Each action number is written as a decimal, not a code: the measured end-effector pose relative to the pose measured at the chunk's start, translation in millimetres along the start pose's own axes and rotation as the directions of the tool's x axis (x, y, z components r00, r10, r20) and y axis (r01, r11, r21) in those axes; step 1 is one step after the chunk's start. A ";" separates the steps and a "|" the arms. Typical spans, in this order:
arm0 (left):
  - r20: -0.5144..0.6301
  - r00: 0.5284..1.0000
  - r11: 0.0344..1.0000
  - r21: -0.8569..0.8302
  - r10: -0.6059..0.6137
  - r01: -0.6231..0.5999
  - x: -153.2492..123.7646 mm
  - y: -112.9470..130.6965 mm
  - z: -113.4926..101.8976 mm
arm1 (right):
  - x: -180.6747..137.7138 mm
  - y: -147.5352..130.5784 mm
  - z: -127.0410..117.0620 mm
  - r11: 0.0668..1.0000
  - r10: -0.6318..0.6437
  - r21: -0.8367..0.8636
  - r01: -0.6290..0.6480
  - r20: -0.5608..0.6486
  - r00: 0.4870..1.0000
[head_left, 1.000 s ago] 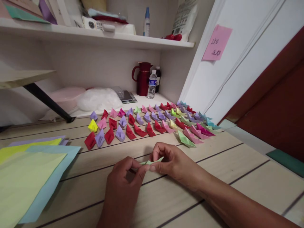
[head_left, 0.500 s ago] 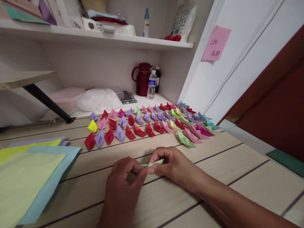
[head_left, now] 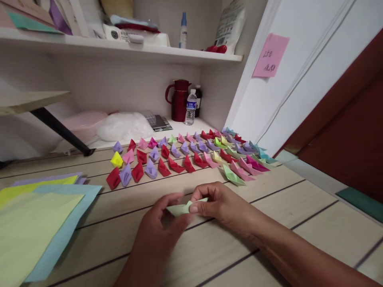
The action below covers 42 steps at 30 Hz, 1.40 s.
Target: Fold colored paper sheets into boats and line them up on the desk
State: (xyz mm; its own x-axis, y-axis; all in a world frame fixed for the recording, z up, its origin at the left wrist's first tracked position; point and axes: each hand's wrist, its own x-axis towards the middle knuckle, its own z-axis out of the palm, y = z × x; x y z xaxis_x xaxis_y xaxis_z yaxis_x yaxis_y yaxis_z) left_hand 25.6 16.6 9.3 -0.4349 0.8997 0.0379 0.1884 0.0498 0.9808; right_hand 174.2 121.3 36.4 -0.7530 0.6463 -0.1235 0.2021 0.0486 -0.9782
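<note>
The pale green paper boat (head_left: pixel 178 209) sits between the hands, just above or on the tabletop (head_left: pixel 209 251). The right hand (head_left: pixel 217 201) pinches its right half; the left hand (head_left: pixel 157 225) is parted around the other end, its contact blurred. The step looks like shaping the sides; the next move calls for a steady right pinch. Half a second ago, the left fingers gripped it. Beyond stand rows of finished boats (head_left: pixel 200 160).
</note>
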 end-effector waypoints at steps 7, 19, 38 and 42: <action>-0.014 0.975 0.900 0.388 0.222 -0.200 -1.4 -0.2 -0.5 | -0.6 3.2 1.5 0.705 -0.486 -0.536 0.464 0.112 0.867; -0.119 0.957 0.953 -0.186 -0.264 0.240 -9.3 16.0 1.0 | -1.1 -0.9 10.5 0.950 -0.295 0.069 0.304 -0.121 0.948; -0.132 0.967 0.965 -0.178 -0.218 0.193 -8.8 13.9 5.2 | 4.4 -2.8 20.9 0.894 -0.132 0.408 0.187 -0.159 0.978; -0.138 0.977 0.984 -0.098 -0.163 0.150 -9.7 10.6 4.5 | 8.3 -1.1 18.3 0.901 -0.076 0.405 0.158 -0.211 0.974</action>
State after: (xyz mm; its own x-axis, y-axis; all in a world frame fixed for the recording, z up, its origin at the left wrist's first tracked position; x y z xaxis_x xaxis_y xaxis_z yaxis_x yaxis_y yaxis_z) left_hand 35.9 10.3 18.5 -0.5768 0.8112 -0.0965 0.0335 0.1415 0.9894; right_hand 156.3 112.7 33.4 -0.6170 0.7869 -0.0106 -0.1906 -0.1625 -0.9681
